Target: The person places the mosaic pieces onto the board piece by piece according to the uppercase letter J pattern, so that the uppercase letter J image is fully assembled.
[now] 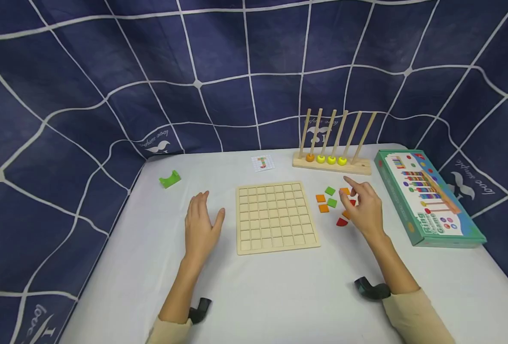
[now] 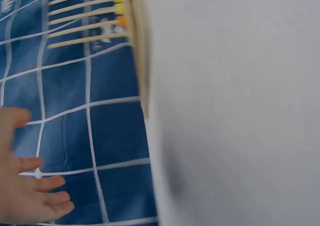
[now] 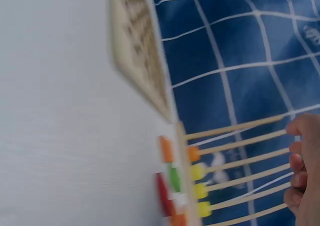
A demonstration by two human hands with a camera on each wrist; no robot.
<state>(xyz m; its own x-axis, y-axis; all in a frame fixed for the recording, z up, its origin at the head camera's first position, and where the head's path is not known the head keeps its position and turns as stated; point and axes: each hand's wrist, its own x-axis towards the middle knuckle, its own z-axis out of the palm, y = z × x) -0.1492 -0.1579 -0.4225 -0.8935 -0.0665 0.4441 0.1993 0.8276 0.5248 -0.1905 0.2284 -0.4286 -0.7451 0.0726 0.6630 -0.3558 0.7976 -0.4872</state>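
- Nearest the camera, a beige sleeve (image 1: 419, 317) lies behind the right hand (image 1: 364, 210).
- That hand grasps nothing visible, thumb and index finger apart.
- Coloured tiles (image 1: 332, 203), mostly squarish without clear long axis, lie around its fingertips and to its left; it is the nearer hand.
- The left hand (image 1: 201, 228) is released, left of the grid board (image 1: 277, 218).
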